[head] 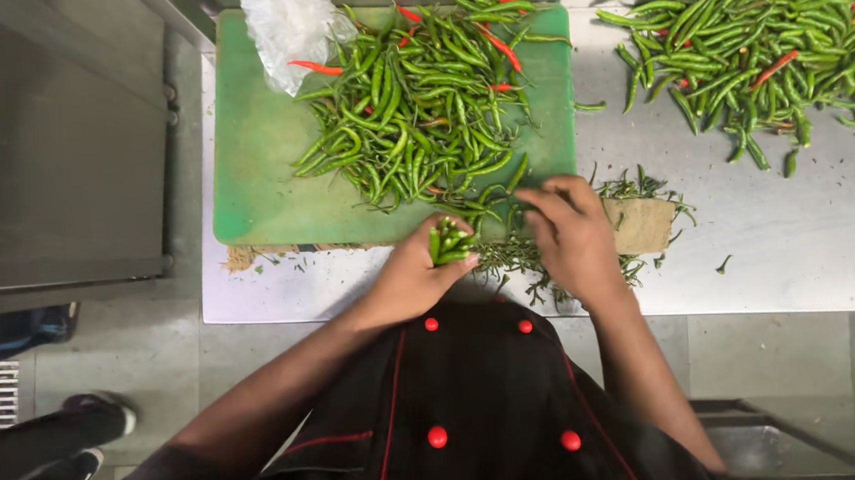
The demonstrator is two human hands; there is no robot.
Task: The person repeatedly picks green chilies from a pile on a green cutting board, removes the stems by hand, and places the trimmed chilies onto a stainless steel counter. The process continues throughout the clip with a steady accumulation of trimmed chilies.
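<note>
We see a person standing at a steel counter, looking down at lots of chillies. The left hand is closed around a small bunch of green chillies, with the tips poking up out of the fist. The bunch sits just at the near edge of the green board.

The right hand rests palm down by the board's near edge. Its fingers are bent and lie on the chillies and stems there. We cannot tell if they pinch anything.

A big pile of green chillies, with a few red ones, still lies on the board. That looks like the part left to do, and it is a lot. A second pile lies on the counter, well apart on the right. We think these may be the finished ones. A heap of thin green stems lies under the hands, so some picking looks done. We would say the work is about halfway.

A crumpled clear bag sits at the board's far corner.
</note>
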